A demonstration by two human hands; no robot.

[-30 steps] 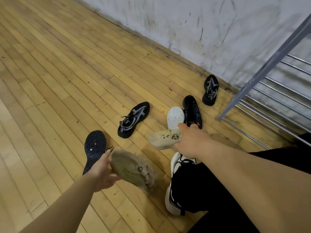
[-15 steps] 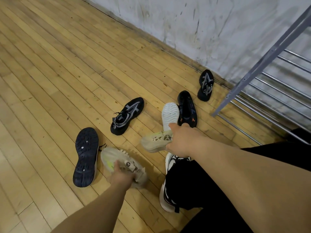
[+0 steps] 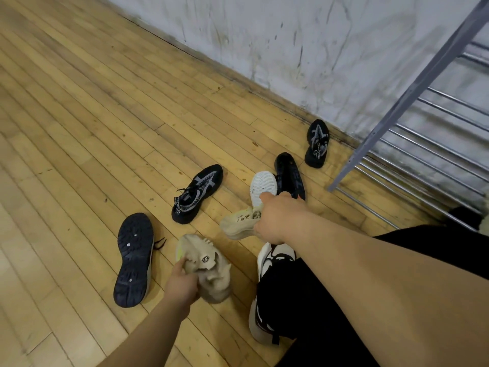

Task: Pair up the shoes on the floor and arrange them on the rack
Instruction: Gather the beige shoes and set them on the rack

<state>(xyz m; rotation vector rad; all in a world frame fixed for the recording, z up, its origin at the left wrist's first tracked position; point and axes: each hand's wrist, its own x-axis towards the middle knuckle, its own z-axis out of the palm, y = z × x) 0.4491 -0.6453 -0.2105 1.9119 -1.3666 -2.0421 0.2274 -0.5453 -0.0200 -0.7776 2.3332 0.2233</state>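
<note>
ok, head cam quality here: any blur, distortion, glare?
Head view: wide-angle bows the floorboards slightly; the beige shoe in the left hand looks motion-smeared, the cream shoe in the right hand slightly soft; black shoe by the wall is sharp; soft light, faint shadows, no glare.

Bare room; plank floor (image 3: 105,107); scuffed wall (image 3: 317,35); metal rack (image 3: 397,112)

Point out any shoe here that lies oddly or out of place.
Two shoes lie sole up: the dark-soled shoe at left and the white-soled shoe beside a black shoe. The mid-floor black-and-grey sneaker lies well apart from its match, the sneaker by the wall.
</note>
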